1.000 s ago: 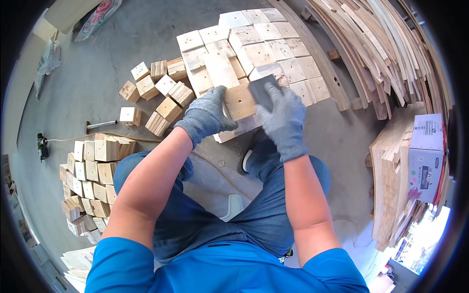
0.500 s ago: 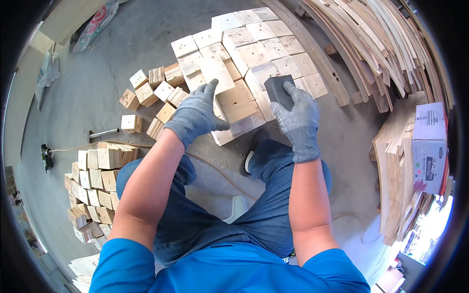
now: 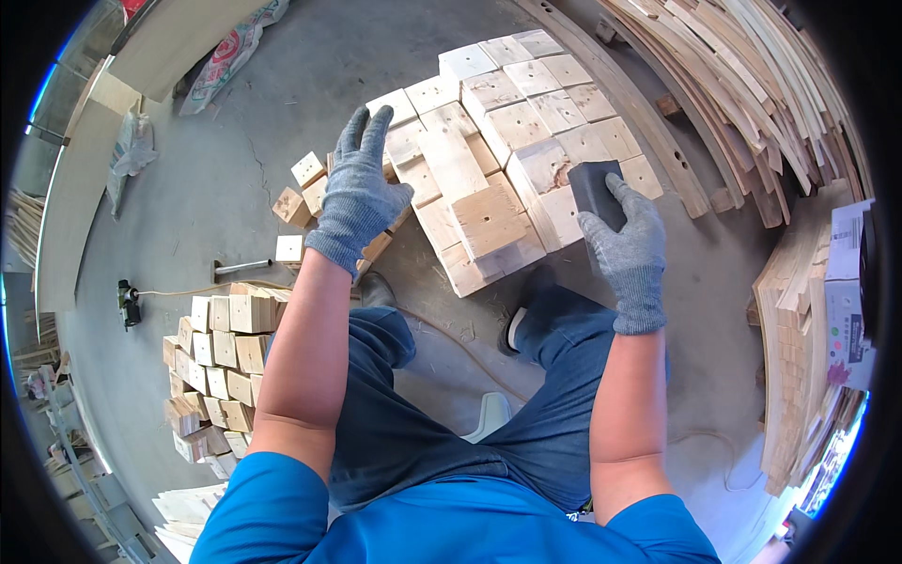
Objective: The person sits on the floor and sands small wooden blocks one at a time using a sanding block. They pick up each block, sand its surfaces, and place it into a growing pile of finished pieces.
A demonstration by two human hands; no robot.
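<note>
My left hand [image 3: 360, 193], in a grey knitted glove, is raised over the left edge of a stack of pale wooden blocks [image 3: 526, 124]. Its fingers are apart and nothing is in it. My right hand [image 3: 628, 235], gloved alike, grips a dark grey rectangular block [image 3: 594, 193] that looks like a sanding block, by the stack's right front corner. Between my hands, a wooden block [image 3: 489, 221] with a small hole in its face lies on top of the stack at the near end. Part of the loose pile behind my left hand is hidden.
Loose wooden blocks [image 3: 291, 207] lie left of the stack. Another block pile [image 3: 221, 352] stands by my left leg. A hammer-like tool [image 3: 242, 267] and a corded power tool [image 3: 129, 303] lie at left. Long boards [image 3: 723, 94] and a carton [image 3: 848, 291] are at right.
My left hand has moved left, off the top of the stack. My right hand has shifted slightly right, still holding the dark block. The whole view has swung a little.
</note>
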